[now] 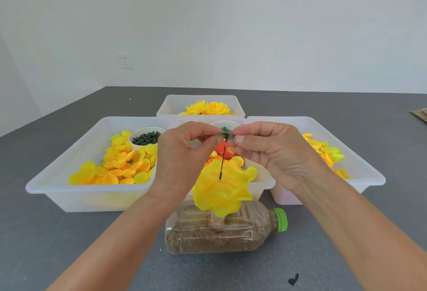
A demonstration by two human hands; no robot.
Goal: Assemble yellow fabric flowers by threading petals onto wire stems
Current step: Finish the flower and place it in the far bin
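Both hands are being held up together above the near middle of the tabletop (69, 233). A small green calyx (225, 134) is being pinched from either side: by the left hand (182, 159) with thumb and forefinger curled onto its left edge, by the right hand (270, 152) with fingertips closed on its right edge. The calyx is being kept at the top end of a thin dark wire stem (222, 163), which is hanging almost upright between the two palms. The stem's lower end is sitting in the centre of a yellow fabric flower (221, 189), petals stacked and spreading out below the hands. The flower is being carried over a clear plastic bottle (219, 233) lying on its side near the front edge, filled with brown grain, green cap pointing right. Behind it, toward the middle of the tabletop, loose yellow petals (115, 166) are lying in a translucent left tray (57, 189), along with a white cup of green calyx pieces (146, 138). More petals are lying in a right tray (369, 175). Finished yellow flowers (205, 108) are sitting in a far tray (171, 103). A red-orange object (225, 150) is partly hidden behind the hands in a centre tray (263, 182); what it is cannot be told.
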